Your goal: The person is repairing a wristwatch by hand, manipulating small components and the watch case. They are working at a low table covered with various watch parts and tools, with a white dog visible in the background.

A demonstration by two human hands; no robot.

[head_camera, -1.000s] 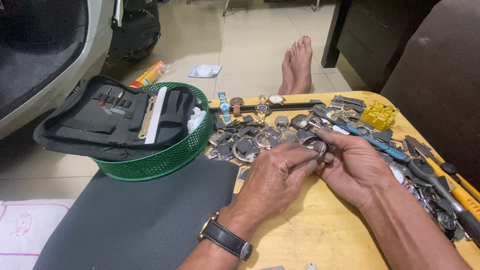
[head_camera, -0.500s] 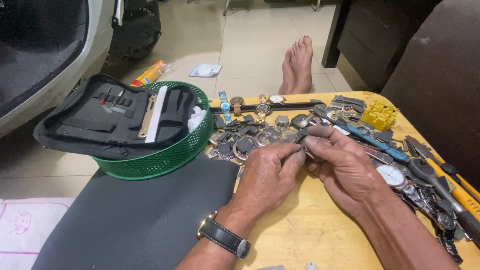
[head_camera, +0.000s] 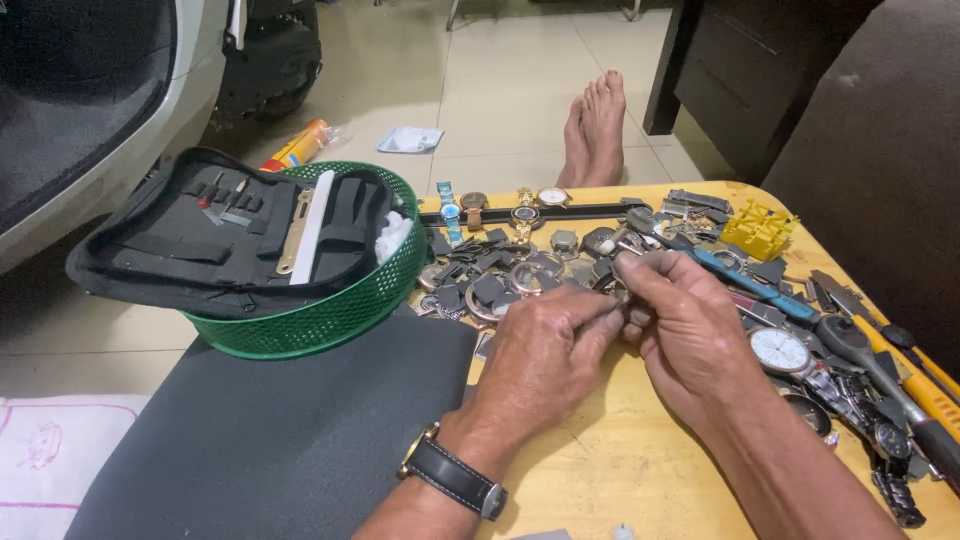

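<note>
Both my hands meet over the wooden table (head_camera: 620, 470), fingertips pinched together on a small metal watch part (head_camera: 622, 296) that is mostly hidden between them. My left hand (head_camera: 545, 350), with a dark-strapped wristwatch (head_camera: 455, 475) on its wrist, grips the part from the left. From the right, my right hand (head_camera: 690, 320) holds it with thumb and forefinger. Just beyond the fingers lies a heap of watch cases and parts (head_camera: 510, 275).
A green basket (head_camera: 330, 310) carries an open black tool pouch (head_camera: 220, 235). A grey mat (head_camera: 280, 440) hangs off the table's left edge. Watches (head_camera: 500, 210), a white-faced watch (head_camera: 778, 350), a yellow plastic holder (head_camera: 760, 228) and tools (head_camera: 880, 350) lie around. Someone's bare feet (head_camera: 595, 130) rest on the floor.
My hands have stayed together on the small part, with the fingers shifting slightly. The pile and tools have not moved.
</note>
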